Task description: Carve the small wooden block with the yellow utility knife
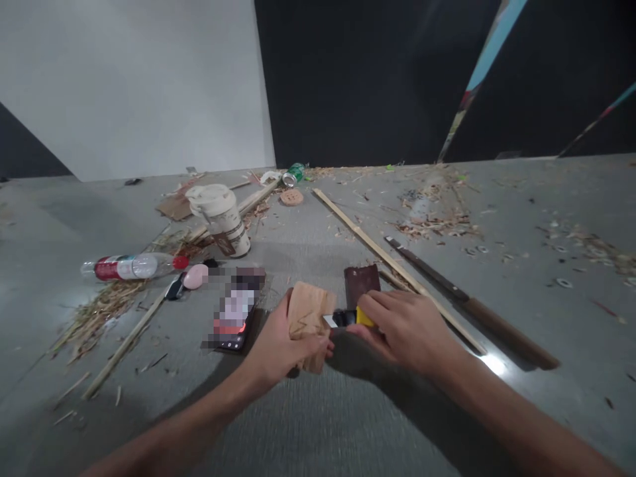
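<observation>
My left hand [281, 344] is wrapped around a light wooden block [309, 317], holding it upright on the grey floor. My right hand [405, 328] is closed on a yellow and black utility knife [348, 318] whose blade end points at the block's right side. A dark brown rectangular piece [362, 283] lies flat just behind the knife. A phone [237, 311] lies face up to the left of the block, close to my left wrist.
A long wooden strip [392, 262] and a long wood-handled blade [472, 308] lie to the right. On the left are a lidded paper cup [221, 218], a plastic bottle [134, 266], a pink oval object [195, 276], sticks and shavings. A green can [293, 175] lies at the back.
</observation>
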A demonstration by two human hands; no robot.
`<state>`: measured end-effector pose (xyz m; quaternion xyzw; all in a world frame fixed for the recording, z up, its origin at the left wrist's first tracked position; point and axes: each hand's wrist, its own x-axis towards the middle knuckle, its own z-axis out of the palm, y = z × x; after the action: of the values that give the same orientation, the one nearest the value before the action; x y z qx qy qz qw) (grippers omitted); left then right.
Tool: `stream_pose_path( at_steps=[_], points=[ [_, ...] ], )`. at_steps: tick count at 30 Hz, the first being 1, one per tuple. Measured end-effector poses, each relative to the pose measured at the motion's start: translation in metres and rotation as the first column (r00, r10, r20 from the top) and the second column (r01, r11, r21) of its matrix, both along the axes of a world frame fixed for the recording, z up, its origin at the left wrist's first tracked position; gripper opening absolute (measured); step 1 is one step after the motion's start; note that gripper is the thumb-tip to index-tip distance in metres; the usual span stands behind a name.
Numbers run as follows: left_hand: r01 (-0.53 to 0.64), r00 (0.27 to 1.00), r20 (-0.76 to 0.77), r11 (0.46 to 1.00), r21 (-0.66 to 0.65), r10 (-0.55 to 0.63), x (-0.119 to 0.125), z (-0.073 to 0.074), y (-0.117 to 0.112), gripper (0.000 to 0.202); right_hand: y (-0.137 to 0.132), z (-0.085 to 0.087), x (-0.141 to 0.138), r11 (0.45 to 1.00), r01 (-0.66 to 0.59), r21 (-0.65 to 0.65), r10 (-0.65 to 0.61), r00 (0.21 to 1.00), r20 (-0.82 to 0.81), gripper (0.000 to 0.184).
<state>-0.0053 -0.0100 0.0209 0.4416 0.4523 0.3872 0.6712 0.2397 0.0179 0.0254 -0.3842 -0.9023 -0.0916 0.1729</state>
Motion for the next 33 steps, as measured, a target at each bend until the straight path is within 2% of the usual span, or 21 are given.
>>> stream_pose_path(
  at_steps=[5, 12, 19, 25, 28, 29, 30, 33],
  points=[
    [-0.042, 0.997, 0.058, 0.999, -0.017, 0.043, -0.007, 0.002, 0.006, 0.064, 0.018, 0.007, -0.004, 0.99, -0.033, 0.137, 0.031, 0.999, 0.016, 0.045],
    [-0.055, 0.995, 0.076, 0.997, -0.063, 0.059, -0.008, 0.002, 0.01, 0.06, 0.017, -0.005, -0.007, 0.993, 0.027, 0.117, -0.026, 1.0, -0.008, 0.04],
    [-0.058, 0.99, 0.12, 0.991, -0.122, 0.073, -0.003, -0.003, 0.008, 0.063, 0.009, -0.003, -0.004, 0.991, 0.07, 0.118, -0.067, 0.997, -0.03, 0.041],
    [-0.021, 0.994, 0.109, 0.997, -0.069, 0.029, 0.0, -0.004, 0.003, 0.058, 0.001, -0.005, -0.001, 0.989, 0.073, 0.127, -0.07, 0.997, -0.024, 0.04],
    [0.028, 0.998, 0.053, 0.995, -0.1, -0.023, 0.003, -0.007, -0.005, 0.056, 0.008, -0.005, 0.014, 0.955, 0.266, 0.133, -0.259, 0.963, -0.069, 0.037],
    [0.061, 0.997, 0.046, 0.99, -0.127, -0.055, 0.005, -0.008, -0.008, 0.056, 0.011, -0.004, 0.022, 0.911, 0.39, 0.137, -0.378, 0.92, -0.109, 0.036],
    [0.089, 0.995, 0.05, 0.984, -0.152, -0.082, 0.007, -0.009, -0.01, 0.055, 0.014, -0.004, 0.03, 0.89, 0.446, 0.095, -0.431, 0.891, -0.145, 0.037],
    [0.081, 0.995, 0.071, 0.983, -0.162, -0.07, 0.01, -0.013, -0.01, 0.056, 0.02, -0.003, 0.049, 0.883, 0.468, 0.034, -0.449, 0.863, -0.232, 0.036]
  ],
)
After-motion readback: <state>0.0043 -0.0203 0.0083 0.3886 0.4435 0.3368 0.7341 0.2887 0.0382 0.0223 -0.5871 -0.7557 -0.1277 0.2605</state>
